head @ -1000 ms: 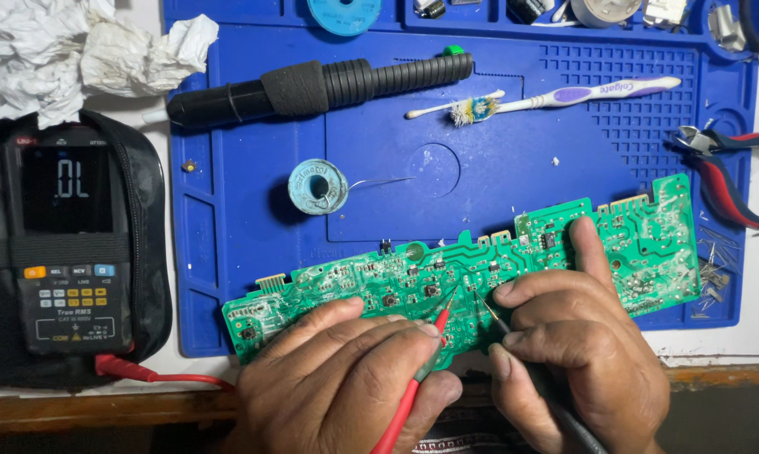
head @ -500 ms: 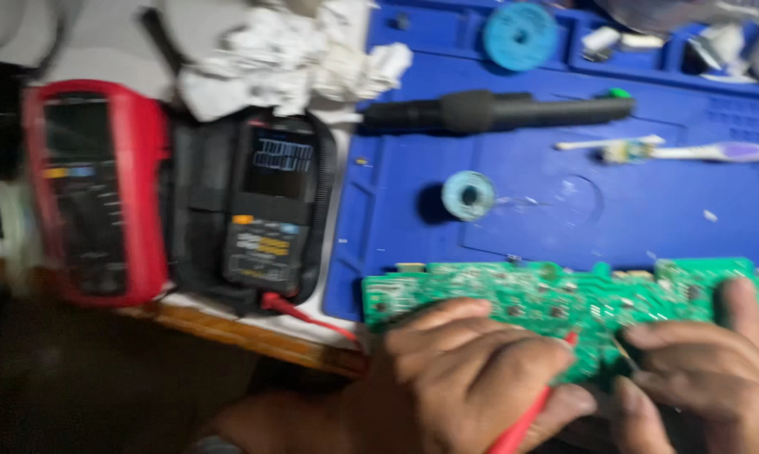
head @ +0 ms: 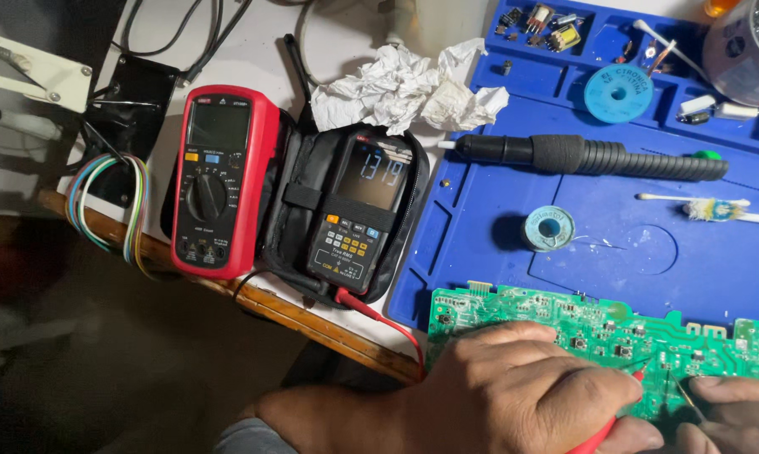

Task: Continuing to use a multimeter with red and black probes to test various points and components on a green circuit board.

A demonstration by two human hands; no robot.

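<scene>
A long green circuit board lies along the near edge of the blue work mat, which covers the right part of the desk. The left hand rests knuckles-up on the board's near left part, fingers curled around a red probe whose tip meets the board beside the thumb. The right hand shows only partly at the bottom right corner, fingers bent and pinching a thin dark probe that slants onto the board. A red lead runs from the board's left end back to a dark multimeter with a lit screen and yellow keys, lying in an open black pouch just off the mat's left edge. Just beside it, toward the desk's left edge, lies a red-cased multimeter with a round dial and blank screen, and beyond that a loop of many-coloured wires hangs over the wooden edge. On the mat behind the board sit a small solder spool, a black-handled soldering iron lying crosswise, and a toothbrush at the right. Crumpled white paper lies at the mat's far left corner, a blue round reel rests in a far tray compartment.
</scene>
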